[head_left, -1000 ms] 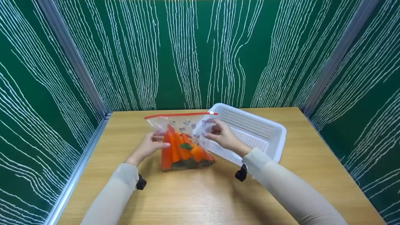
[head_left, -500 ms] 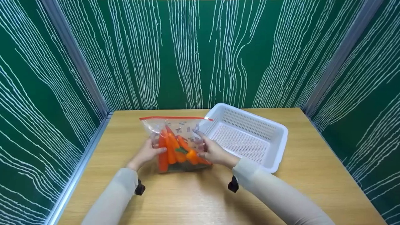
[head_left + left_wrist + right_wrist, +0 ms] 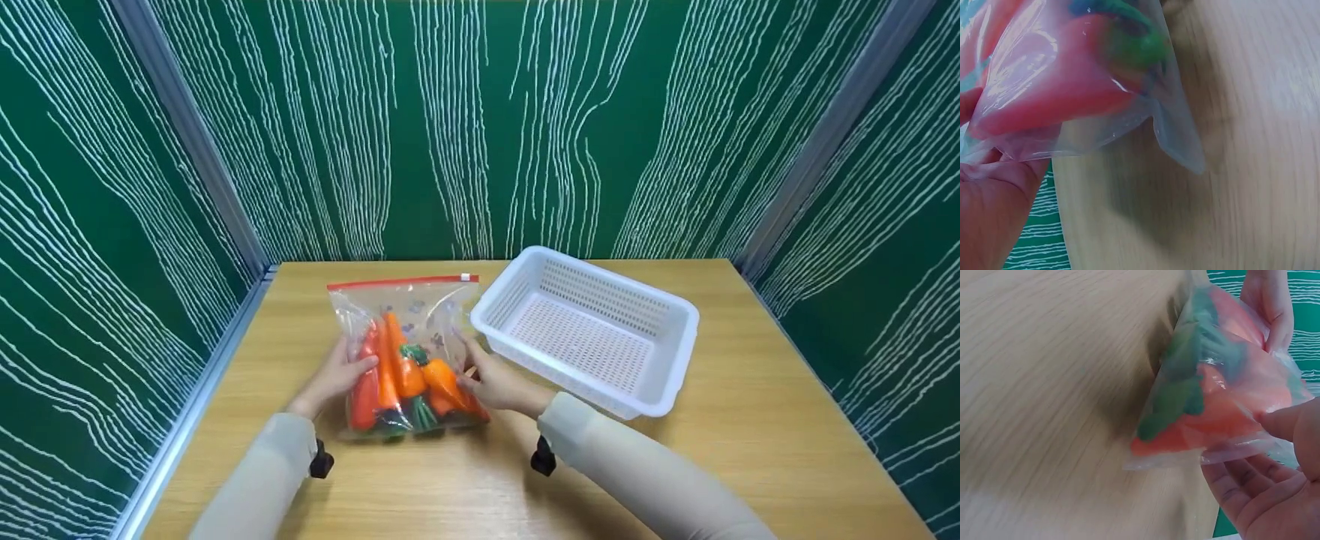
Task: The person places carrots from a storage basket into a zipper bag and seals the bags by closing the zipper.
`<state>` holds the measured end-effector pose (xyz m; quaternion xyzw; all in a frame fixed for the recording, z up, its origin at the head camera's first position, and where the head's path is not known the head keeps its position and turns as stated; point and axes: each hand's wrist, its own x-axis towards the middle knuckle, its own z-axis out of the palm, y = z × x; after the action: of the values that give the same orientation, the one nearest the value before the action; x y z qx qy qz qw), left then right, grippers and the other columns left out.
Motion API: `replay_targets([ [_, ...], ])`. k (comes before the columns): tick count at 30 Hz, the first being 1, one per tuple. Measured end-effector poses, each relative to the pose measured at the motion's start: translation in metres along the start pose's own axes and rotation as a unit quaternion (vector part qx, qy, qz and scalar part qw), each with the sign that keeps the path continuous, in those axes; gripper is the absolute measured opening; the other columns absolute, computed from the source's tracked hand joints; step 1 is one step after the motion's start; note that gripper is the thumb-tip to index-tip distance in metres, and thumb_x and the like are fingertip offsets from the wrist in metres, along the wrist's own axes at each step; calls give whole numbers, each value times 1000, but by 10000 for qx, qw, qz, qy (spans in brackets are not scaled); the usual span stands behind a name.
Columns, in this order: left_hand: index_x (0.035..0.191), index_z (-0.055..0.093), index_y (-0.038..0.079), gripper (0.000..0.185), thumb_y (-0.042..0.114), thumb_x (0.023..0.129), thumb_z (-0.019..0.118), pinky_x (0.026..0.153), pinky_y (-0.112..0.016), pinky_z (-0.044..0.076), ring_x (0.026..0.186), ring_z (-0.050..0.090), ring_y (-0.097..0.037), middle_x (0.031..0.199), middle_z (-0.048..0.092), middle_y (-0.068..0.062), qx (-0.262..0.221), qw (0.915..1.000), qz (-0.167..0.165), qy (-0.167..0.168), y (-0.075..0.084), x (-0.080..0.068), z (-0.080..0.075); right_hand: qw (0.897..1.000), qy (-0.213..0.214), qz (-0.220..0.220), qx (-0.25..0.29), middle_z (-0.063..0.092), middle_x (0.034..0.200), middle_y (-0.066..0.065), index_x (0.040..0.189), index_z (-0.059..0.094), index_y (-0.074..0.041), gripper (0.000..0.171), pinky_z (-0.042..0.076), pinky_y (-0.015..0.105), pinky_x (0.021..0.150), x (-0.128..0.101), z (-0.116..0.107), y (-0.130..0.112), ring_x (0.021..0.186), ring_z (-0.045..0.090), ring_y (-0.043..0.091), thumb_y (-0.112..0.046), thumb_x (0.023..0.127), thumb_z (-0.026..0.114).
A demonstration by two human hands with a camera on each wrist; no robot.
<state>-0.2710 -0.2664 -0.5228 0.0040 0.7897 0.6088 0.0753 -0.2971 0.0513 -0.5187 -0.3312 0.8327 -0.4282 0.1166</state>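
A clear zip bag (image 3: 431, 300) with a red zip strip and a white slider at its top right holds several orange and red carrots (image 3: 388, 367) with green tops. My left hand (image 3: 334, 379) grips the bag's left side, thumb in front and fingers behind. On the opposite side my right hand (image 3: 495, 379) holds the edge between thumb and fingers. In the right wrist view the right thumb presses the bag (image 3: 1224, 410) from above, fingers beneath. A red carrot (image 3: 1067, 79) shows through the plastic in the left wrist view, its green end toward the bag's bottom corner.
A white perforated plastic basket (image 3: 585, 337) stands angled on the wooden table (image 3: 465, 495), right of the bag. Green walls (image 3: 450, 135) with white wavy lines close off the back and both sides, with grey metal posts in the corners.
The bag has shifted left and toward me, away from the basket. My right hand has come down from the bag's upper right to its side and now grips it; the left stays on the bag.
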Motion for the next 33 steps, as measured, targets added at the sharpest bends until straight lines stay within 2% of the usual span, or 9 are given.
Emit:
replay_targets([
  [4,176,-4,18,90,11,111,59,127,-57,40,152,45,-44,179,18,-22,-659,9973,-296,-119,-3,-4,4,9997,91,-151,-158,72,96,19,167,20,9,73,56,27,71,1,6,5,82,68,21,-2,108,61],
  [8,174,-3,42,94,18,111,62,116,-52,53,141,57,-35,175,29,-12,-1425,9860,-825,-274,-5,-10,7,9996,-24,-111,-277,73,90,20,164,20,16,70,55,25,65,-2,12,12,72,61,13,-2,108,60],
  [10,174,-2,41,93,17,110,63,117,-52,53,139,61,-35,172,35,-13,-1397,9857,-873,-343,-4,-9,7,9995,-62,-29,-313,72,89,19,162,22,20,69,54,26,65,-4,14,14,71,59,12,-1,108,60],
  [15,175,5,13,82,14,112,58,127,-55,40,139,60,-36,169,39,-24,-655,9940,-743,-462,-2,-7,5,9986,-187,401,-304,70,89,17,159,23,23,68,52,27,65,-10,18,17,73,57,14,-2,107,59],
  [18,170,24,4,68,19,113,58,125,-52,44,129,65,-32,156,53,-23,-312,9943,-908,-470,-1,-6,3,9976,-253,568,-292,72,90,19,159,24,23,69,52,27,65,-12,17,19,74,59,13,-3,107,59],
  [21,156,42,-5,53,21,112,59,117,-47,52,114,70,-29,135,66,-23,216,9952,-826,-469,0,-3,1,9974,-249,628,-252,74,92,23,159,28,22,67,52,25,65,-14,14,18,74,60,13,-4,106,61],
  [25,151,39,-18,57,15,110,60,117,-52,50,121,64,-38,141,57,-36,1060,9930,-460,-227,4,2,0,9977,-207,601,-252,72,93,22,157,35,19,63,51,25,64,-15,5,10,75,59,14,-5,106,63],
  [28,157,28,-20,69,13,106,63,123,-59,41,137,53,-48,155,43,-43,1470,9886,-306,90,10,4,2,9982,-99,543,-228,70,95,18,155,41,17,57,51,26,67,-15,-4,1,79,60,15,-5,107,63],
  [33,165,28,-8,81,29,105,69,128,-66,32,149,41,-50,168,35,-33,1833,9816,-357,394,23,7,7,9979,273,377,-444,73,97,17,143,60,11,41,55,28,71,-15,-25,-11,82,63,16,-7,106,66],
])
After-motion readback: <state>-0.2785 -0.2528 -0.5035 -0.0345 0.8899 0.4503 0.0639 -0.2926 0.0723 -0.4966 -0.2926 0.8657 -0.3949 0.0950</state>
